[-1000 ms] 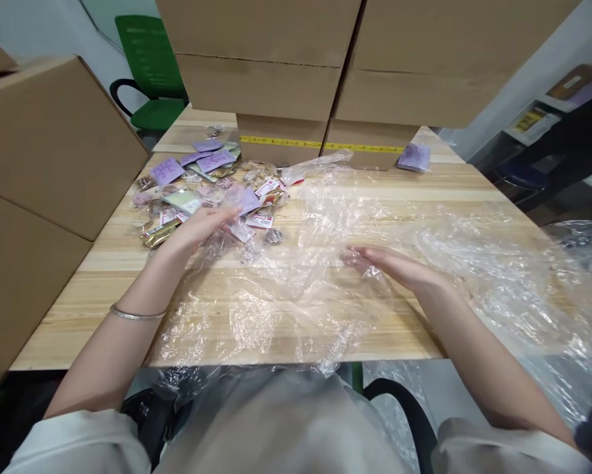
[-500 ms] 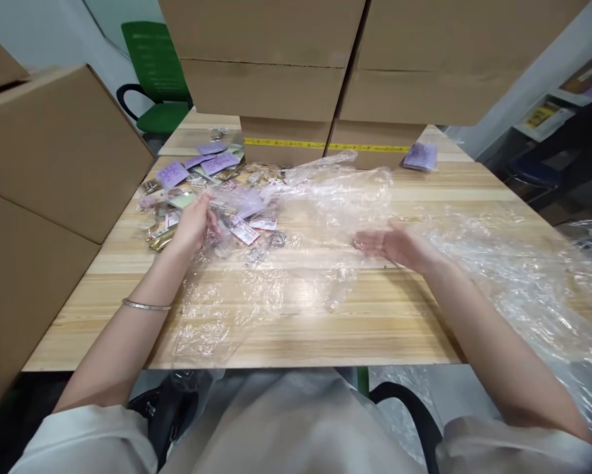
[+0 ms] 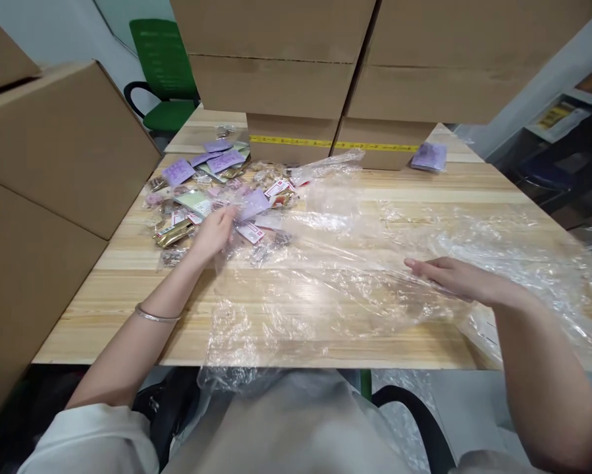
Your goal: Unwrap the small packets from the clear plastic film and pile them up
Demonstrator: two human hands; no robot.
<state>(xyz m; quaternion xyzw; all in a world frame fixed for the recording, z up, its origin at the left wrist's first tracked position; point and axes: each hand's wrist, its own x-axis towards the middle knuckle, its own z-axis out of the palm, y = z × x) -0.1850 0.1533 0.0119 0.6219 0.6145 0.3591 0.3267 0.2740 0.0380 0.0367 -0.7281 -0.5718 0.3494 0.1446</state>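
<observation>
Clear, crinkled plastic film (image 3: pixel 296 289) lies spread over the wooden table between my two hands, its near edge hanging over the front. My left hand (image 3: pixel 216 232) is closed on the film's left part, beside a heap of small packets. Farther right, my right hand (image 3: pixel 451 278) pinches the film with the thumb on top, and creases run toward it; the undersides of its fingers are hidden. Close to my left hand are a purple packet (image 3: pixel 253 204), a white-and-red label (image 3: pixel 250 232) and a gold packet (image 3: pixel 174 234).
Cardboard boxes (image 3: pixel 276 85) with a yellow tape strip stand at the back, and another large box (image 3: pixel 53 145) is on the left. Purple packets (image 3: pixel 429 157) sit at the back right. More clear film (image 3: pixel 523 276) covers the table's right side. A green chair (image 3: pixel 162 72) stands behind.
My right hand has moved right and nearer, closing on the film and drawing it out flatter. My left hand has shifted slightly right. The view has turned a little left.
</observation>
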